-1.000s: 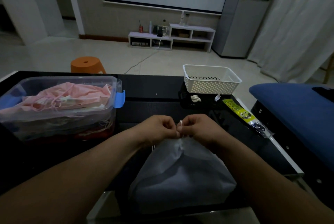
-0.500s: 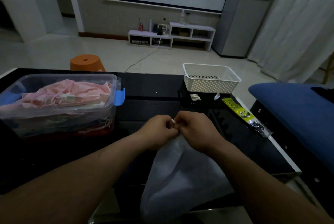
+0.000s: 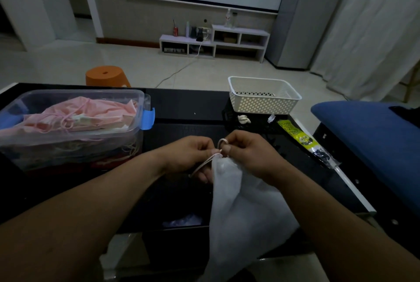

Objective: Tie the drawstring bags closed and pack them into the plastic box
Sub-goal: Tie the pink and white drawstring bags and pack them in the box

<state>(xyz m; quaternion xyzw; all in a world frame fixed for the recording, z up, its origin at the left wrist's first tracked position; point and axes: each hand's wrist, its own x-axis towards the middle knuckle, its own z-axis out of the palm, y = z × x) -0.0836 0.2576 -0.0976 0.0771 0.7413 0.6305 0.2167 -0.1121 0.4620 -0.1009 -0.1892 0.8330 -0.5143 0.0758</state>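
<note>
the left hand [image 3: 193, 156] has its fingers curled; thumb and forefinger pinch the cord [image 3: 203, 164] at the neck of the bag [image 3: 241, 209]. one strand of cord runs from the pinch down and left across the left palm.

the right hand [image 3: 247, 152] is also curled and grips the cord at the same point. a small loop of cord stands up over one right finger. the two hands touch at the fingertips, directly above the bag neck.

the bag is pale grey. its neck is gathered tight between the hands. its body hangs down from the hands, crosses the near edge of the table [image 3: 186, 104] and drops below that edge.

the box [image 3: 91, 93] stands on the left part of the table, apart from the hands, with no lid on it. a blue latch [image 3: 148, 118] hangs at its right end. a pink bag [image 3: 79, 115] lies on top inside, its cord tied. more bags lie under it; their colours through the wall are hard to tell.

a white basket [image 3: 261, 99] stands at the far right of the table. a yellow-green packet [image 3: 293, 131] lies near the right edge. an orange stool [image 3: 106, 76] stands on the floor beyond the table.
</note>
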